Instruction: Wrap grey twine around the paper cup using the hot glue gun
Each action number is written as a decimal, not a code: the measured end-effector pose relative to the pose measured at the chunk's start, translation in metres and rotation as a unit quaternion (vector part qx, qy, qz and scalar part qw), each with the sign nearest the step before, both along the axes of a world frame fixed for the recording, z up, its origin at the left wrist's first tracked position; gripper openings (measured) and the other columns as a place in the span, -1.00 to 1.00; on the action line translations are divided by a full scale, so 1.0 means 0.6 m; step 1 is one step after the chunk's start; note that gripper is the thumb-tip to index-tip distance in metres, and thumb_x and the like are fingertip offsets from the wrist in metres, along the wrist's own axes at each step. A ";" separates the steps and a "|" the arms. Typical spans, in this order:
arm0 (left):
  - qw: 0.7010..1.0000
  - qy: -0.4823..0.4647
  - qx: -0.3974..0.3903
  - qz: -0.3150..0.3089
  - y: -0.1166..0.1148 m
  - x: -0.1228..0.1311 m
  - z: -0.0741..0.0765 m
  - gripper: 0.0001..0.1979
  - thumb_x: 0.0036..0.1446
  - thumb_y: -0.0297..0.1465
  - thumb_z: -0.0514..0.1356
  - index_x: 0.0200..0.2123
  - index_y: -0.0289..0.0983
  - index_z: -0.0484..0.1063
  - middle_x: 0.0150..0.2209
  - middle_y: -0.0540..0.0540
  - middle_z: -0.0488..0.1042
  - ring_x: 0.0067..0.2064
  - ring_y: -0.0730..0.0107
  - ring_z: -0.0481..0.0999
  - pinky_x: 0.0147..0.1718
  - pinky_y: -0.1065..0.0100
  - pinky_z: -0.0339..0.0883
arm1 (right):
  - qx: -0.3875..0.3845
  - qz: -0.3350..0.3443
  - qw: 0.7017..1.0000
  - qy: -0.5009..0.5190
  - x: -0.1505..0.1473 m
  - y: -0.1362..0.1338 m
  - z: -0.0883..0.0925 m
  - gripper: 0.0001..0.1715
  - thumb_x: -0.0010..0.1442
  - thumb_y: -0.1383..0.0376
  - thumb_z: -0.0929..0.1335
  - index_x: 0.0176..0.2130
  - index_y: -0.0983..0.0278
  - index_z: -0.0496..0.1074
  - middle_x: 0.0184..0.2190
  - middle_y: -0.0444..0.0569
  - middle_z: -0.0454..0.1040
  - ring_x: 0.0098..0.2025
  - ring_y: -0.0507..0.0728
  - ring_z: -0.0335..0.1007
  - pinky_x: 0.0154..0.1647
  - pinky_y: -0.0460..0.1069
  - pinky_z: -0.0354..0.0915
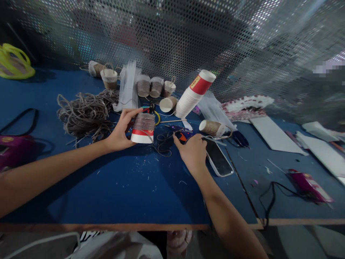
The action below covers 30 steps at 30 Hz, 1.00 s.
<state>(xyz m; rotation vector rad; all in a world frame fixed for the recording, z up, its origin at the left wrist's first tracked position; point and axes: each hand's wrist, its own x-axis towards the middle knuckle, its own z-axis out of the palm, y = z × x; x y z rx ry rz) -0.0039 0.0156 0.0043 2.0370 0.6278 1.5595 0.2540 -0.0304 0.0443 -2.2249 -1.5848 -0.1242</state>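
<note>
My left hand [122, 133] grips an upside-down paper cup [142, 138], red and white at its rim, with grey-brown cord [144, 121] wound around its upper part. A loose tail of cord curls on the table just right of the cup. My right hand [192, 151] is closed around what looks like a dark blue glue gun [175, 127] with an orange trigger [182, 137]; some of the fingertips are hidden. A clear stick [217, 140] sticks out to the right, beyond the fingers. Left of the cup lies a tangled heap of cord [83, 113].
A leaning stack of paper cups [190, 99] stands behind my hands. Several cord-wrapped cups [143, 86] line the back near a mesh screen [167, 39]. A phone [219, 158] lies right of my right hand, with white boards [277, 135] farther right.
</note>
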 end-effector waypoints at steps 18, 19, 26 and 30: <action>0.998 0.042 -0.026 -0.028 0.002 -0.006 0.007 -0.20 -0.04 -0.18 0.45 0.27 -0.09 0.28 0.04 -0.20 0.30 0.12 0.05 0.41 0.05 0.03 0.49 | 0.020 0.532 0.786 0.315 -0.058 -0.077 0.012 -0.75 0.29 0.32 0.30 -0.02 0.15 0.29 0.07 0.00 0.54 -0.52 -0.07 0.23 -0.46 -0.09 0.33; 0.999 0.040 -0.025 -0.027 0.002 -0.006 0.007 -0.21 -0.05 -0.18 0.45 0.25 -0.10 0.29 0.04 -0.20 0.31 0.11 0.05 0.41 0.06 0.04 0.48 | 0.013 0.526 0.787 0.322 -0.057 -0.075 0.013 -0.78 0.30 0.30 0.31 -0.03 0.15 0.29 0.07 0.00 0.54 -0.53 -0.08 0.23 -0.47 -0.09 0.31; 0.997 0.009 -0.038 -0.061 0.004 -0.008 0.004 -0.23 -0.09 -0.19 0.47 0.20 -0.13 0.35 0.03 -0.21 0.39 0.09 0.05 0.46 0.09 0.04 0.45 | -0.004 0.485 0.780 0.396 -0.051 -0.071 0.017 -0.88 0.31 0.22 0.31 -0.12 0.15 0.33 0.09 0.01 0.55 -0.59 -0.09 0.21 -0.53 -0.07 0.31; 0.993 -0.007 -0.070 -0.096 0.001 -0.012 0.007 -0.23 -0.09 -0.21 0.49 0.20 -0.15 0.35 0.12 -0.25 0.38 0.16 0.00 0.46 0.15 0.04 0.42 | 0.030 0.454 0.777 0.436 -0.045 -0.072 0.007 -0.83 0.29 0.13 0.32 -0.19 0.16 0.38 -0.08 -0.01 0.62 -0.61 -0.06 0.26 -0.58 -0.05 0.35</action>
